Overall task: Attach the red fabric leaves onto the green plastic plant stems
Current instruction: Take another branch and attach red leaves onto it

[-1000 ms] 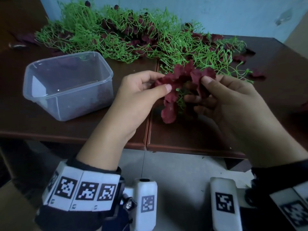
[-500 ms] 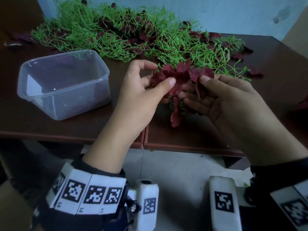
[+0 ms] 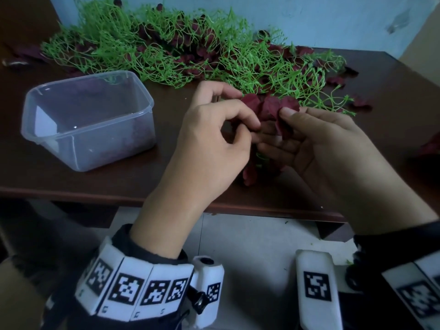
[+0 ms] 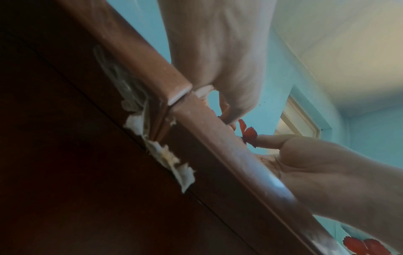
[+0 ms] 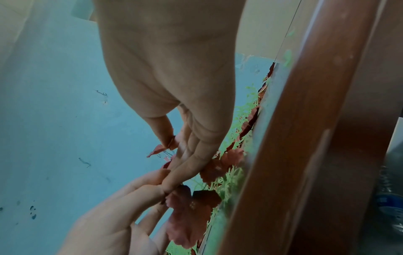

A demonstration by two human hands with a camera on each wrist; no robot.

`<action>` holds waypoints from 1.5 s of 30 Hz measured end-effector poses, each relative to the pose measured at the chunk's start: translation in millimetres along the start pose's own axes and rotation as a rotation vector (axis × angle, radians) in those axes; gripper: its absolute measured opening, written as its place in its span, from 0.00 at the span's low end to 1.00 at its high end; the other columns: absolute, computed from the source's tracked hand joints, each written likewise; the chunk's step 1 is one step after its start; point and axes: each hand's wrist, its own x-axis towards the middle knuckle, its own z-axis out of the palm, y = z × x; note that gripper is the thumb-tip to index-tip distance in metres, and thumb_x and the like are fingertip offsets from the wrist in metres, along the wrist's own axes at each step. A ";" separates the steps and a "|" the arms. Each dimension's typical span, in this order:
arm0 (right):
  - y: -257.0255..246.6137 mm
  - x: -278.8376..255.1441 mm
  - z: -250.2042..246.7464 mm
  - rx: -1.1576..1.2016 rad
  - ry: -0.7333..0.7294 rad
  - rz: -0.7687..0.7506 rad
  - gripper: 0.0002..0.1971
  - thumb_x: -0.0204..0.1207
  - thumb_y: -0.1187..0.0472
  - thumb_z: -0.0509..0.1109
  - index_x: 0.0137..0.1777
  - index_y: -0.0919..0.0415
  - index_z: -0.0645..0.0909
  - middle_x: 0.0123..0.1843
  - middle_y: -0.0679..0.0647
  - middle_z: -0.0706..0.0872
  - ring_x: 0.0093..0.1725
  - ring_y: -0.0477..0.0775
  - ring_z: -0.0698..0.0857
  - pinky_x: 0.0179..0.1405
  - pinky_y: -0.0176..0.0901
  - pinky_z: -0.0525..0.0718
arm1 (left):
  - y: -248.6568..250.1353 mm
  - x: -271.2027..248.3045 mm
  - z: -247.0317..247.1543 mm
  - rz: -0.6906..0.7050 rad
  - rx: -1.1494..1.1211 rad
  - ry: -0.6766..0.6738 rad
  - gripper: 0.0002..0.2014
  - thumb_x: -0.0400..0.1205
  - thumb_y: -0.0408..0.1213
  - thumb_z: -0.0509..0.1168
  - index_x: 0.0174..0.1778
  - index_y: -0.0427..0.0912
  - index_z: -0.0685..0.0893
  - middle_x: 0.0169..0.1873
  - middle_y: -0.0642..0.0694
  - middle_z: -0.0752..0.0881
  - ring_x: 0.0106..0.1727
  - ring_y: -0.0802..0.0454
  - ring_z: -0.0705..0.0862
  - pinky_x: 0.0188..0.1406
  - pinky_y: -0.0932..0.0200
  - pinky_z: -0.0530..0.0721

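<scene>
Red fabric leaves (image 3: 270, 108) sit pinched between your left hand (image 3: 214, 136) and right hand (image 3: 316, 141), both sets of fingers curled onto the cluster (stem mostly hidden), above the brown table (image 3: 119, 182), before the green stem pile (image 3: 190, 55).

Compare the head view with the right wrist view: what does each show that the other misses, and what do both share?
Head only: the clear tub left of the hands, the whole stem pile and the wrist bands. Right wrist only: the table edge from the side. Both: the left hand and right hand meeting on the red leaves.
</scene>
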 end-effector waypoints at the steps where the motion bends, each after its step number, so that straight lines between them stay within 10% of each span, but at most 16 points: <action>1: -0.2 0.0 -0.7 -0.003 0.003 0.002 0.09 0.86 0.68 0.60 0.49 0.69 0.81 0.36 0.60 0.92 0.39 0.57 0.94 0.49 0.48 0.91 | 0.0 -0.4 0.0 -0.016 -0.013 -0.009 0.08 0.79 0.30 0.70 0.43 0.47 0.92 0.62 0.49 0.78 0.63 0.55 0.84 0.60 0.50 0.88; 8: 0.6 0.6 -5.2 0.050 0.003 0.048 0.16 0.82 0.66 0.65 0.61 0.80 0.79 0.44 0.65 0.90 0.60 0.74 0.88 0.55 0.52 0.90 | 0.8 -1.4 5.1 -0.048 0.028 0.018 0.04 0.78 0.39 0.79 0.46 0.46 0.93 0.61 0.51 0.80 0.61 0.62 0.84 0.57 0.64 0.85; 14: 1.8 -0.5 -5.8 -0.002 -0.025 0.033 0.07 0.81 0.66 0.64 0.48 0.70 0.81 0.40 0.61 0.90 0.41 0.56 0.90 0.60 0.54 0.88 | -1.0 0.8 8.2 -0.043 0.068 0.066 0.05 0.80 0.38 0.77 0.42 0.42 0.93 0.57 0.52 0.81 0.56 0.63 0.83 0.54 0.71 0.82; 45: 2.3 2.2 -7.7 -0.030 -0.051 -0.022 0.07 0.74 0.64 0.67 0.47 0.67 0.82 0.37 0.57 0.86 0.34 0.48 0.83 0.38 0.37 0.79 | -3.7 0.0 3.1 -0.055 -0.058 -0.148 0.02 0.81 0.35 0.76 0.45 0.48 0.91 0.58 0.49 0.83 0.57 0.62 0.85 0.58 0.70 0.80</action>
